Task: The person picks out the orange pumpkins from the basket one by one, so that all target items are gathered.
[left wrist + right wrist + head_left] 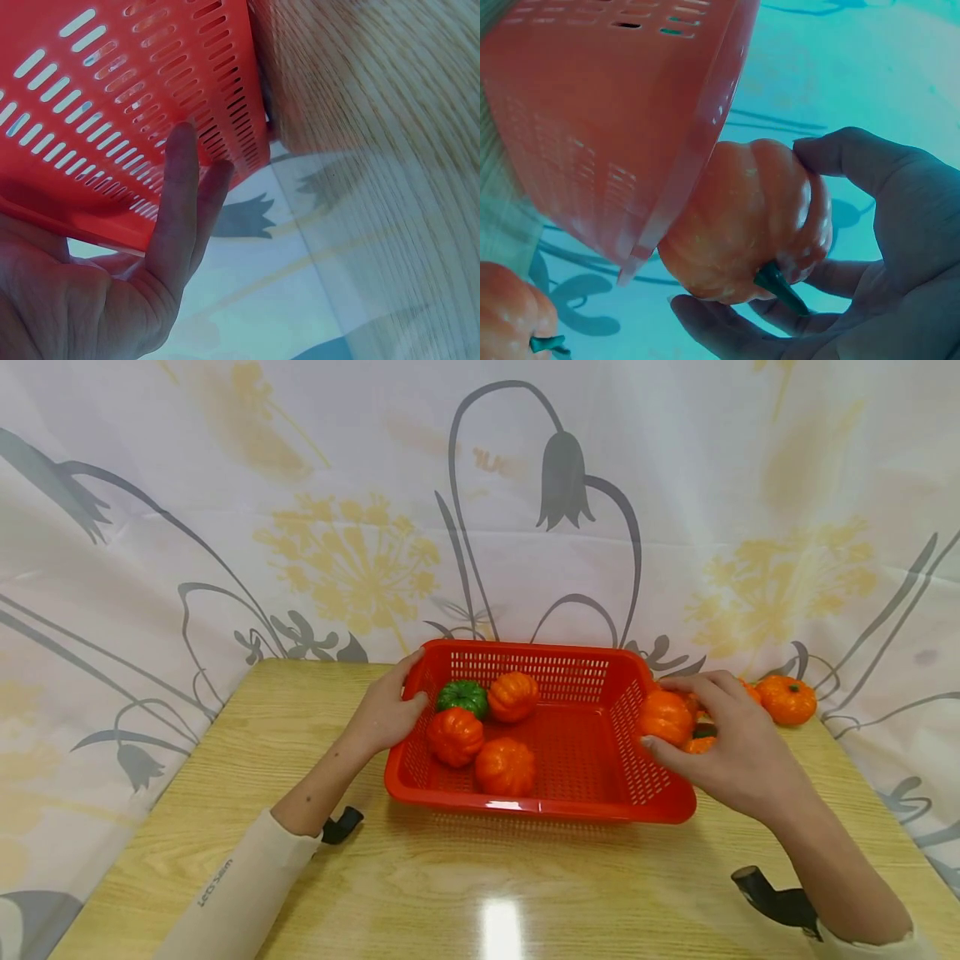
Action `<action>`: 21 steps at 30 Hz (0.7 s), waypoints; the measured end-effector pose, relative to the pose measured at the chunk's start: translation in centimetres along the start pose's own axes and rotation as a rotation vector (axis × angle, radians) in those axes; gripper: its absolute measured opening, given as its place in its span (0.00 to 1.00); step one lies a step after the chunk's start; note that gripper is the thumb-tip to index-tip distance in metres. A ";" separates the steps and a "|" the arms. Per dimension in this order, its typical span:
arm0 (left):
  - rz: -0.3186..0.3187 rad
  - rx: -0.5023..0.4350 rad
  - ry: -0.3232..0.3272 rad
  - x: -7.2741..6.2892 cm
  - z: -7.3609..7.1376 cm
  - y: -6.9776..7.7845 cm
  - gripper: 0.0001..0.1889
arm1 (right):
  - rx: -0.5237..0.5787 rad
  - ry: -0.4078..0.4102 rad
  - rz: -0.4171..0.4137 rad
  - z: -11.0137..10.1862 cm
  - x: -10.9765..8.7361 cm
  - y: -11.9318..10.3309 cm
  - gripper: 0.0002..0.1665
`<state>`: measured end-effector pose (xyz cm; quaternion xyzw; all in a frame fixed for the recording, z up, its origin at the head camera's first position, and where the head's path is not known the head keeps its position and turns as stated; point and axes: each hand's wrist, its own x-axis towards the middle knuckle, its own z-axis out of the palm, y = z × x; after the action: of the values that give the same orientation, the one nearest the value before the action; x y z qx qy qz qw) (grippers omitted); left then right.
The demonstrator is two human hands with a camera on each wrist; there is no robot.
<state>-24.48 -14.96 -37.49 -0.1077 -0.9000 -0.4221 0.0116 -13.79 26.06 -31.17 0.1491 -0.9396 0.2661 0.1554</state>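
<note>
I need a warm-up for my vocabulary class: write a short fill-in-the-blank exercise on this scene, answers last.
1. The person's ____ hand holds a round ribbed orange pumpkin, while the other hand grips the red rectangular slotted plastic basket.
2. Inside the basket lie ____ ribbed pumpkins.
3. Among those, the one at the back left is coloured ____.

Missing words: right; four; green.
</note>
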 end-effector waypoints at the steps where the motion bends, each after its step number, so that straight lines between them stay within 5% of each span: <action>1: -0.003 -0.002 0.000 0.0 0.0 0.0 0.38 | -0.009 0.004 -0.002 -0.1 -0.1 0.1 0.37; 21: -0.004 0.006 -0.002 0.0 0.1 -0.1 0.37 | -0.103 -0.003 0.048 -1.9 -0.9 3.3 0.41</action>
<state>-24.53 -14.91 -37.60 -0.1062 -0.9016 -0.4192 0.0099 -13.77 29.93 -31.46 0.1188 -0.9556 0.2210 0.1548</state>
